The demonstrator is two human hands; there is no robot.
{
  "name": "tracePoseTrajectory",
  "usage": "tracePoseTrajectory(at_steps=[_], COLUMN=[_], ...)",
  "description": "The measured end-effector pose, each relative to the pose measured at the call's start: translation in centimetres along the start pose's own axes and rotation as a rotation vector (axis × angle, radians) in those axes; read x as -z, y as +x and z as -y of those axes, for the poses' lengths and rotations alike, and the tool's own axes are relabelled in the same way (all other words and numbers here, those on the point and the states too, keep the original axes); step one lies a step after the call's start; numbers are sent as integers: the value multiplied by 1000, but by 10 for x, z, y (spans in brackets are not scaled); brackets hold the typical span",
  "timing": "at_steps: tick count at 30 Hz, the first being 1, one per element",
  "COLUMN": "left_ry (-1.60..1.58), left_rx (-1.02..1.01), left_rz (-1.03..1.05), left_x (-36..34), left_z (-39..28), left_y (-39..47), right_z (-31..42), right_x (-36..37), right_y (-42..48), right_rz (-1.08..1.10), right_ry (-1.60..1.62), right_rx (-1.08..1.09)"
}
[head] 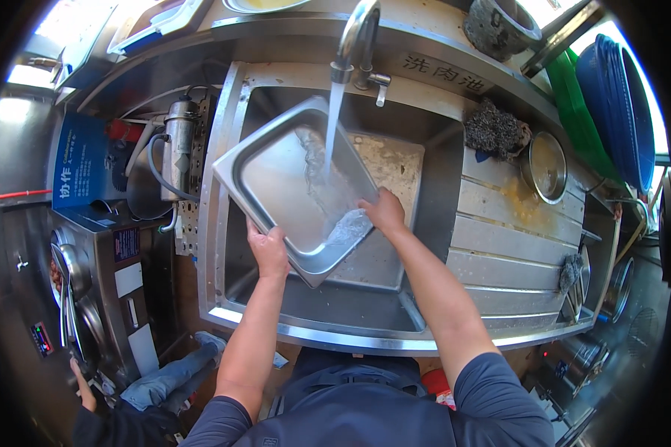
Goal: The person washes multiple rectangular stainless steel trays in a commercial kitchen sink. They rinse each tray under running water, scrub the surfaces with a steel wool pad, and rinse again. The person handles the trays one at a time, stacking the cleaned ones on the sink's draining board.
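Observation:
Both hands hold a rectangular stainless steel pan (274, 179) tilted over the sink (335, 313). My left hand (268, 248) grips its near left rim, and my right hand (387, 212) grips the right rim. Water runs from the chrome faucet (345, 53) into the pan and gathers at the corner between my hands. Beneath it, another shallow metal pan (394, 167) lies on the sink bottom, partly hidden by the held one.
Right of the sink, a steel wool scrubber (495, 129) and a metal bowl (545, 167) rest on the ribbed drainboard (509, 262). Blue baskets (615, 112) stand at the back right. A co-worker's legs (170, 371) show at the lower left, beside a metal cabinet (106, 279).

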State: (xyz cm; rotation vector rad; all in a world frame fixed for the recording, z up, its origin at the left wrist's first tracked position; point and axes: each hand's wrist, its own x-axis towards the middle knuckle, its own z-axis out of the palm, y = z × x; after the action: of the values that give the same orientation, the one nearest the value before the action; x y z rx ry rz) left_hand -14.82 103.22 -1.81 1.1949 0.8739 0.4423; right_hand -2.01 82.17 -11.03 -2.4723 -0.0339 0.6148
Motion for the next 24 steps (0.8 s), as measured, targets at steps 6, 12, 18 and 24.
tracePoseTrajectory(at_steps=[6,12,18,24], left_ry=[83,108,10,-18], left_rx=[-127,229,422,469], left_rz=[20,149,224,222], left_x=[0,10,-14,-20], left_z=[18,44,64,59], left_y=[-3,24,6,-6], right_z=[-22,29,73,73], right_x=[-24,51,53,9], right_y=[-30,-36,-25,-4], right_rz=[-38,-355,142,10], right_ry=[147,-244,-195,-175], right_rx=[-65,290,234,191])
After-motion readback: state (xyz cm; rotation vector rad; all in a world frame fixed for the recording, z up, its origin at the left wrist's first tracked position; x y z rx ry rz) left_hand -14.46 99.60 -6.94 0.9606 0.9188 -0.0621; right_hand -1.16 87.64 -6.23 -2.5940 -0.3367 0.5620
